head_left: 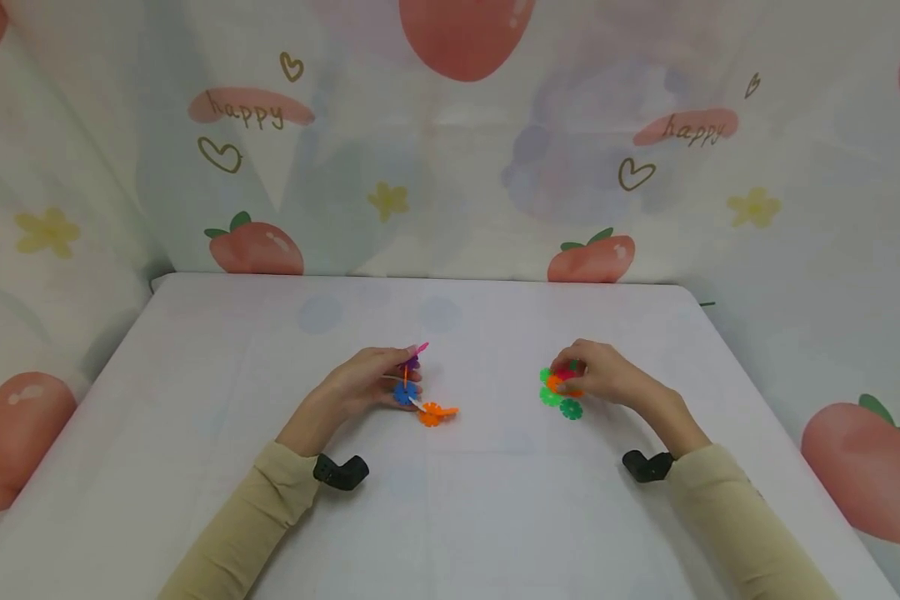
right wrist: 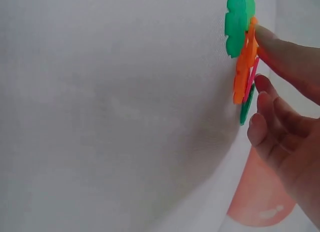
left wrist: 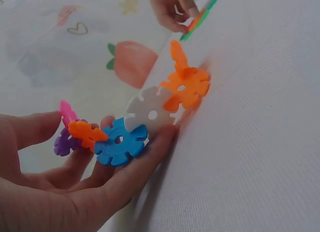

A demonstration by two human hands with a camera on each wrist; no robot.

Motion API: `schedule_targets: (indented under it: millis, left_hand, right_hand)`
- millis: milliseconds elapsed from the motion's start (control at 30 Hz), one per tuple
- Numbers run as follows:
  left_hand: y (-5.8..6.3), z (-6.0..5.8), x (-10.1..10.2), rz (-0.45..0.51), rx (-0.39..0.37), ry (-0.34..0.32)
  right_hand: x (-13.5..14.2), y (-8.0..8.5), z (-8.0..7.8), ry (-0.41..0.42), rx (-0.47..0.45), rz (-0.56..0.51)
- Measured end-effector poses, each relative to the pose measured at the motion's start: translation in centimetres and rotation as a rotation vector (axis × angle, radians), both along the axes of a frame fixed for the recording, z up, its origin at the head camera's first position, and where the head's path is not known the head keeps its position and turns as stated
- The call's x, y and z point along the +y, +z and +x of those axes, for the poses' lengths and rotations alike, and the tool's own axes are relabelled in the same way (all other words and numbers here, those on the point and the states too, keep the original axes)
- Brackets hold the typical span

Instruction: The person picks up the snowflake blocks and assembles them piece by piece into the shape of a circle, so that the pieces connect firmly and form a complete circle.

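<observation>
left hand pinches snowflake-disc chain near pink disc, low over counter — loose pinch or tug could pop slots apart. right hand touches orange disc in disc cluster on counter, cannot tell if gripped — overlapping pieces could lift together or scatter.

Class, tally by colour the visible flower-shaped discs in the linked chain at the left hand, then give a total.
Orange discs: 3
Blue disc: 1
White disc: 1
Purple disc: 1
Pink disc: 1
Total: 7
</observation>
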State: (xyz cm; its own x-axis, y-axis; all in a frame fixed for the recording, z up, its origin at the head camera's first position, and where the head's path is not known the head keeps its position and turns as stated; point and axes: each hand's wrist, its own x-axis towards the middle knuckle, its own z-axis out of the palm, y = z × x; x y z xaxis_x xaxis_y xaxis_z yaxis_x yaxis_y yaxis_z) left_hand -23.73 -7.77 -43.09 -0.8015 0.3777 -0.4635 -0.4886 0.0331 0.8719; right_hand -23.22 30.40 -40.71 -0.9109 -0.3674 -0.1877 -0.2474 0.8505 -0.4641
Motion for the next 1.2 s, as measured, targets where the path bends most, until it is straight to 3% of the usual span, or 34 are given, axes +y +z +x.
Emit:
schedule_targets:
  millis: [167,467,767,1200]
  left_hand:
    - [0.1,0.1,-0.2,0.0,0.011,-0.001]
    - [-0.1,0.0,-0.4,0.017,0.016,-0.022]
    - [-0.2,-0.1,-0.3,0.006,0.037,-0.054]
    - [-0.3,0.1,0.0,-0.01,0.032,-0.051]
  right_hand:
    - [-0.4,-0.1,-0.1,0.011,-0.001,0.006]
    - [-1.7,-0.2,-0.1,0.011,0.013,-0.1]
    - [-5.0,-0.1,-0.8,-0.018,-0.01,-0.337]
    - [-10.3,-0.2,-1.9,0.005,0.011,-0.493]
